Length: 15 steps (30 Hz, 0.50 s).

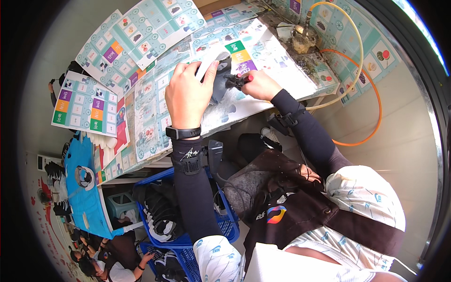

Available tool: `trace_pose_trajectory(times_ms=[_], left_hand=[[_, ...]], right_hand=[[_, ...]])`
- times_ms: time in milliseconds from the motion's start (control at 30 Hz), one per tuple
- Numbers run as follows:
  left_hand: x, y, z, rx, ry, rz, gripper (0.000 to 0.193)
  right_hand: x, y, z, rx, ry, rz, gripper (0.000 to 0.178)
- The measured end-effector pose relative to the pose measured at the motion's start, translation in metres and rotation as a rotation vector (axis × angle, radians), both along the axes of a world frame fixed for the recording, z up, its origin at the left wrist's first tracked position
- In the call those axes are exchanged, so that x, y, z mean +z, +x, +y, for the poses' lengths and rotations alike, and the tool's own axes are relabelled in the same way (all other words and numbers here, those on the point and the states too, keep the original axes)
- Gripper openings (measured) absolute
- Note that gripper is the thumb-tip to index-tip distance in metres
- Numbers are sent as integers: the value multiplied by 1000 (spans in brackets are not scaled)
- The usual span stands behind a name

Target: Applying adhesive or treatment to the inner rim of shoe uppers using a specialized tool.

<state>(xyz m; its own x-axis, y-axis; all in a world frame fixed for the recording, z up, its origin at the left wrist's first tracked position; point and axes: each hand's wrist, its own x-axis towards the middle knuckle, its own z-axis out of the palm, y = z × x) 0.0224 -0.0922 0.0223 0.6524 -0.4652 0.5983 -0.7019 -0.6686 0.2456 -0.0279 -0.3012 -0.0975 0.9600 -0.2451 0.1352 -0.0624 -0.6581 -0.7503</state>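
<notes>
The left hand (188,91) holds a grey-and-white shoe (220,85) up over the bench (150,143), its fingers bent round the white side and the thumb toward the right hand (261,86). The right hand is closed round a small dark tool (235,81) with a red part, its dark end up against the shoe or just beside it; contact cannot be told, nor the exact kind of tool. The shoe sits between the two hands, tilted, with its grey part toward the tool. The step in hand looks like working the shoe's surface with the tool, one hand steadying and the other working. As a judgement, the next move calls for a firm left grip and a small, controlled stroke from the right wrist, perhaps with the shoe turned to present another side. The bench's near edge runs just below both hands, so a dropped shoe could slip over it. Beyond and to the right of the right hand stands a crusted pot (303,42); a yellow hose (362,47) and an orange hose (379,108) loop out past that forearm, limiting a wide swing that way. Left of the left hand, loose sheets (87,103) overhang the bench's end. The easier room lies straight ahead of the hands, over the paper-covered top.
</notes>
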Motion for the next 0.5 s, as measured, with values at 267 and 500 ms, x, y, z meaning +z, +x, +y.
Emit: trace_pose_trajectory(times_ms=[267, 500], left_hand=[[0, -1, 0, 4, -13, 27, 59], [-2, 2, 6, 15, -16, 22, 59]], right_hand=[[4, 4, 4, -56, -30, -5, 26], [1, 9, 6, -30, -49, -23, 25]])
